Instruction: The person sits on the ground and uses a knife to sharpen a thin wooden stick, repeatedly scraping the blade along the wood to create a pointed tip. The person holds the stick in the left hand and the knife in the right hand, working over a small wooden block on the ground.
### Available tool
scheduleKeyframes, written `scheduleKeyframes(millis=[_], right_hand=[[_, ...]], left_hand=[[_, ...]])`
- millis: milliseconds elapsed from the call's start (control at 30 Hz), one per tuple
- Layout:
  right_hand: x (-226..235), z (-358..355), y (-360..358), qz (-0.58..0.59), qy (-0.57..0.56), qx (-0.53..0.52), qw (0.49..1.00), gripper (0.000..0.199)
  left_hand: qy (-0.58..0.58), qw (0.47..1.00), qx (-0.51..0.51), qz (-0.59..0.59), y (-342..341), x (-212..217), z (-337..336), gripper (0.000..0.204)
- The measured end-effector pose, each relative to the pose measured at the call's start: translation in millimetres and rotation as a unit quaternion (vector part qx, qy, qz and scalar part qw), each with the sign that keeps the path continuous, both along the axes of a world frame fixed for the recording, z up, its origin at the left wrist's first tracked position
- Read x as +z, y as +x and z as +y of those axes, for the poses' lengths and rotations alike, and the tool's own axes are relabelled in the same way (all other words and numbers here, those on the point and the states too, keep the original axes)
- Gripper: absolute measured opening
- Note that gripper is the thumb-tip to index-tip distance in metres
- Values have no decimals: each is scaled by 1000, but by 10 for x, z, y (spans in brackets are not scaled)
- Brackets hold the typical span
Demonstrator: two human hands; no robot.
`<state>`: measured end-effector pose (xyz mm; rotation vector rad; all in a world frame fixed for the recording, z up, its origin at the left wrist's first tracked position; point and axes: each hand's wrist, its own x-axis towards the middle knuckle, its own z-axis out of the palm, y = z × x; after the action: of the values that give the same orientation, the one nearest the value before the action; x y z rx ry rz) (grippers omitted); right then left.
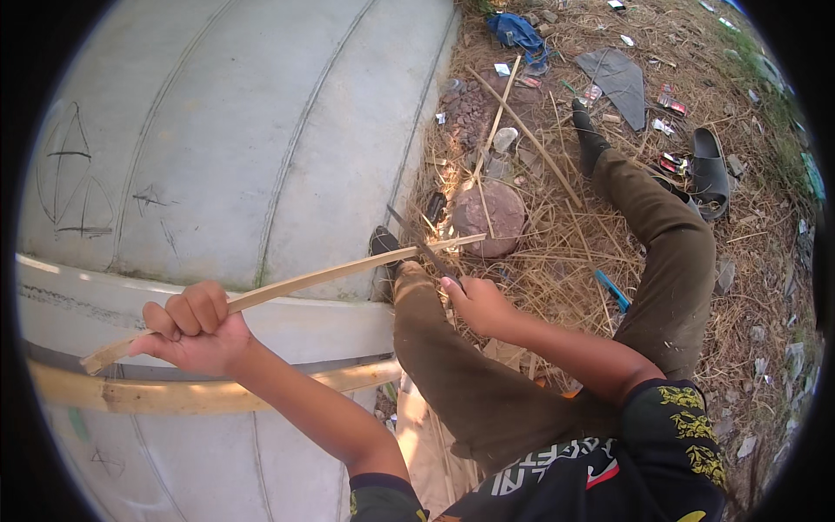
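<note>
My left hand (198, 329) is closed round a long pale bamboo strip (348, 269) near its lower left end. The strip slants up to the right across my shin, its far end over a round reddish stone (489, 217). In my closed right hand (478, 306) is a knife with a narrow dark blade (423, 246). The blade points up and left and crosses the strip near its far end. Whether the edge bites into the strip, I cannot tell. Thin shavings and split strips lie about the stone.
A pale concrete wall (217, 148) stands on the left, with a thick bamboo pole (191, 396) along it. Longer sticks (531, 135) cross beyond the stone. A grey slipper (711, 174), a blue cloth (517, 33) and a blue-handled tool (612, 290) lie on the straw-covered ground among litter.
</note>
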<state>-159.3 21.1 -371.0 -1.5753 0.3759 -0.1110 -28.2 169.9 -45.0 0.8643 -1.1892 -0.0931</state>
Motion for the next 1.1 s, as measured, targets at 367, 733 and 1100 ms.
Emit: scheduleKeyframes(millis=[367, 733, 1100], right_hand=[[-225, -177, 128, -3, 167, 39, 985, 64], [-204, -176, 70, 43, -119, -29, 992, 65], [345, -89, -57, -72, -89, 3, 993, 61]], left_hand=[[-16, 997, 65, 44, 60, 47, 8, 59], [20, 999, -35, -20, -312, 4, -251, 58], [8, 999, -26, -25, -244, 10, -292, 57]])
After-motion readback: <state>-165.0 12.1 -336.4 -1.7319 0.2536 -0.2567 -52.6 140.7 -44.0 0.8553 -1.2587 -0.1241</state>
